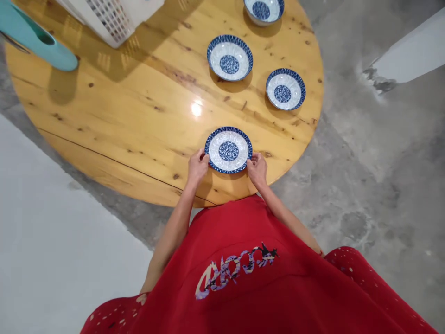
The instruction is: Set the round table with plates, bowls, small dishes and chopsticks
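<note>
A blue-and-white patterned plate [228, 150] is at the near edge of the round wooden table, face up. My left hand [198, 166] pinches its left rim between thumb and fingers. On the opposite side, my right hand [256, 168] grips the right rim the same way. Whether the plate rests on the wood or is slightly raised, I cannot tell. Beyond it stand a matching shallow bowl [230, 58], another patterned dish [285, 89] to the right, and a deeper bowl [264, 10] cut off by the top edge of the view.
A white plastic basket [114, 23] stands on the table [114, 116] at the upper left. Left of it is a turquoise object [52, 48] with an opening, partly out of view. A white post [413, 51] rises from the concrete floor [375, 176] at the right.
</note>
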The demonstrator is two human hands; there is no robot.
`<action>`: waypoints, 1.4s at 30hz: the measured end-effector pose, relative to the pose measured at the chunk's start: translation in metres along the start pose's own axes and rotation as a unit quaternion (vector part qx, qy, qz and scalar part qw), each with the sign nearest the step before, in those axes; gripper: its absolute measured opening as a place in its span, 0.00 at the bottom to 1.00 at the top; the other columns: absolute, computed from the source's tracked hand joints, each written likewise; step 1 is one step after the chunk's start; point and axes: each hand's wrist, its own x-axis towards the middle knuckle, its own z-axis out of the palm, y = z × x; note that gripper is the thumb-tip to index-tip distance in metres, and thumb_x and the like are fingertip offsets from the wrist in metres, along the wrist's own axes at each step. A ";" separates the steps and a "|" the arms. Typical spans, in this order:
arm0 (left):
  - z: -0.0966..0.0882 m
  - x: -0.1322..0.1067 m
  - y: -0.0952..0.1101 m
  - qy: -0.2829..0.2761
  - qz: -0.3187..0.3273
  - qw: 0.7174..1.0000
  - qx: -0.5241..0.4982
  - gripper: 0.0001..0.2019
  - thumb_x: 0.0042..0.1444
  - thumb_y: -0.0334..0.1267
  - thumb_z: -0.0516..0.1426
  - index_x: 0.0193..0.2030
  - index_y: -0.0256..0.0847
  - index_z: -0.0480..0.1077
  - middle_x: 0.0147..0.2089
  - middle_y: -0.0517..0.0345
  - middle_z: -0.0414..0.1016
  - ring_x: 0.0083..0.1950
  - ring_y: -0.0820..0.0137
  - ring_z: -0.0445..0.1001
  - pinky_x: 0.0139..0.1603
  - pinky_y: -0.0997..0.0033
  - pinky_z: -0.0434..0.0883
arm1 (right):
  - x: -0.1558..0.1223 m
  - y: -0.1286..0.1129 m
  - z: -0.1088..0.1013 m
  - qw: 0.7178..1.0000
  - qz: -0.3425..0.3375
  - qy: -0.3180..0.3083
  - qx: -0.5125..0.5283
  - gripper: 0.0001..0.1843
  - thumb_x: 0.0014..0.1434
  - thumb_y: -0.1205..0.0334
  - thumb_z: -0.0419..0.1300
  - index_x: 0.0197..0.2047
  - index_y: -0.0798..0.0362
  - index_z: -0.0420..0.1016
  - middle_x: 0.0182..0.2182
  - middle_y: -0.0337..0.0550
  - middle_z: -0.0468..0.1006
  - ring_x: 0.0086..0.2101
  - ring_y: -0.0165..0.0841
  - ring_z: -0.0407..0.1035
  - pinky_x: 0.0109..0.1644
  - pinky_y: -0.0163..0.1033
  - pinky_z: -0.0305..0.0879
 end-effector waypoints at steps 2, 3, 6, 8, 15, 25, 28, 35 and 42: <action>0.000 0.005 -0.001 -0.003 0.006 1.000 0.002 0.14 0.54 0.37 0.53 0.42 0.36 0.77 0.36 0.56 0.77 0.37 0.68 0.73 0.40 0.72 0.71 | 0.004 -0.001 0.002 1.000 -0.003 -0.002 0.000 0.10 0.53 0.58 0.57 0.40 0.51 0.67 0.32 0.41 0.76 0.33 0.37 0.72 0.41 0.42 0.70; 0.000 0.008 -0.001 -0.005 0.010 1.000 0.004 0.14 0.54 0.37 0.53 0.41 0.36 0.77 0.36 0.56 0.77 0.37 0.68 0.73 0.40 0.72 0.72 | 0.005 -0.001 0.003 1.000 -0.003 -0.003 0.000 0.10 0.53 0.58 0.57 0.39 0.51 0.67 0.32 0.42 0.76 0.34 0.37 0.72 0.41 0.42 0.70; -0.001 0.012 -0.001 -0.003 0.015 1.000 0.015 0.12 0.54 0.36 0.53 0.40 0.36 0.76 0.34 0.57 0.76 0.36 0.68 0.72 0.39 0.71 0.72 | 0.006 -0.002 0.004 1.000 -0.005 -0.010 0.000 0.09 0.54 0.59 0.56 0.39 0.50 0.65 0.33 0.42 0.76 0.34 0.38 0.73 0.41 0.43 0.71; -0.001 0.012 -0.001 -0.002 0.015 1.000 0.015 0.12 0.55 0.36 0.53 0.40 0.37 0.76 0.34 0.57 0.75 0.35 0.68 0.72 0.38 0.72 0.72 | 0.006 -0.002 0.004 1.000 -0.006 -0.015 -0.003 0.09 0.55 0.58 0.56 0.40 0.50 0.65 0.34 0.43 0.76 0.33 0.38 0.73 0.41 0.43 0.71; 0.001 0.009 0.001 0.002 -0.002 1.000 -0.013 0.12 0.57 0.39 0.55 0.43 0.37 0.76 0.37 0.56 0.77 0.36 0.69 0.73 0.37 0.73 0.73 | 0.006 -0.002 0.002 1.000 -0.013 -0.023 -0.010 0.10 0.56 0.55 0.58 0.40 0.50 0.66 0.34 0.44 0.77 0.35 0.39 0.73 0.43 0.44 0.72; -0.046 -0.027 -0.003 0.110 -0.057 0.992 -0.037 0.20 0.64 0.48 0.54 0.55 0.36 0.72 0.42 0.52 0.77 0.37 0.71 0.77 0.42 0.69 0.78 | 0.001 0.016 -0.079 0.996 0.047 0.062 0.052 0.13 0.61 0.50 0.57 0.42 0.51 0.68 0.34 0.41 0.75 0.30 0.31 0.74 0.36 0.38 0.73; -0.072 -0.042 -0.008 0.174 -0.071 0.982 -0.035 0.19 0.64 0.48 0.54 0.52 0.37 0.73 0.40 0.54 0.77 0.35 0.72 0.77 0.41 0.71 0.78 | -0.015 0.036 -0.109 0.990 0.077 0.110 0.054 0.14 0.60 0.49 0.57 0.41 0.51 0.67 0.33 0.39 0.75 0.27 0.28 0.73 0.34 0.35 0.71; -0.083 -0.056 -0.008 0.194 -0.064 0.978 -0.049 0.16 0.62 0.46 0.56 0.49 0.37 0.74 0.37 0.55 0.76 0.33 0.72 0.76 0.40 0.68 0.79 | -0.074 0.058 -0.103 0.980 0.160 0.117 0.031 0.14 0.58 0.51 0.55 0.42 0.52 0.67 0.34 0.43 0.77 0.28 0.31 0.72 0.32 0.37 0.70; -0.067 -0.071 0.000 0.118 -0.096 0.988 -0.035 0.19 0.60 0.48 0.55 0.51 0.38 0.75 0.39 0.55 0.78 0.35 0.69 0.78 0.44 0.64 0.79 | -0.095 0.046 -0.077 0.974 0.175 0.125 0.073 0.17 0.50 0.49 0.58 0.38 0.52 0.70 0.30 0.40 0.77 0.26 0.33 0.73 0.28 0.38 0.70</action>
